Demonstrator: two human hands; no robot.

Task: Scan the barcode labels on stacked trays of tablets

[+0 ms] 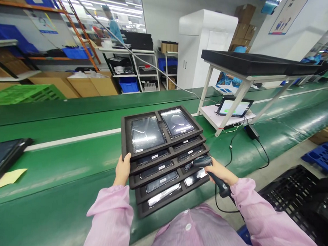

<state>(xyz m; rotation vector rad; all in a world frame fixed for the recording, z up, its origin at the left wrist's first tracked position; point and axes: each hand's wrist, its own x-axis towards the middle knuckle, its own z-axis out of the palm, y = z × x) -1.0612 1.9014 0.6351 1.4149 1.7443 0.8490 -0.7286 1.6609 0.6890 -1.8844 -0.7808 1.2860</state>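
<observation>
A stack of several black foam trays [122,133] stands in front of me on the green bench, each layer stepped out nearer to me than the one above. Two wrapped tablets [148,134] lie side by side in the top tray, and small white labels show along the tablet edges in every layer. My left hand [123,168] grips the left front corner of the upper tray, thumb on top. In my right hand [218,171] is a corded barcode scanner [218,182], its head over the right side of the lower layers.
Right of the stack, a white metal stand [226,118] carries black trays on top and a lit tablet screen [234,106] below. Another black tray [6,157] and yellow paper [7,179] lie at left. The scanner's cable hangs by the bench edge; a black pallet [288,192] is beyond.
</observation>
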